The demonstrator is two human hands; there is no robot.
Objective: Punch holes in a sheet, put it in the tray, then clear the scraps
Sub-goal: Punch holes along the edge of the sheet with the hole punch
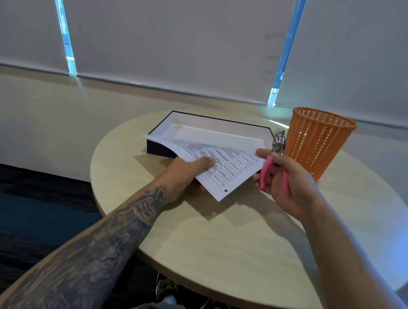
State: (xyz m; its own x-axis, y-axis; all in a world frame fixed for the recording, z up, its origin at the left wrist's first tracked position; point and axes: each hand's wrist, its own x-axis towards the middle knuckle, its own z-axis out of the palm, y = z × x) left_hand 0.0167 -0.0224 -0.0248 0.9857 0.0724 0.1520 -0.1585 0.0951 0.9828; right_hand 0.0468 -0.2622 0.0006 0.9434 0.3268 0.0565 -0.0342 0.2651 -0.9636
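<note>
My left hand (187, 171) grips a printed sheet of paper (224, 167) from below, thumb on top, holding it above the round table (226, 243). One punched hole shows near the sheet's near corner. My right hand (287, 184) holds a hole punch (273, 161) with pink handles and a metal head pointing up, just right of the sheet's edge. Behind the sheet lies a dark tray (160, 149) with a white inside. A tiny paper scrap (214, 213) rests on the table under the sheet.
An orange mesh basket (317, 143) stands at the table's back right, close to the punch head. The table's front edge is near my knees. A wall with drawn blinds is behind the table.
</note>
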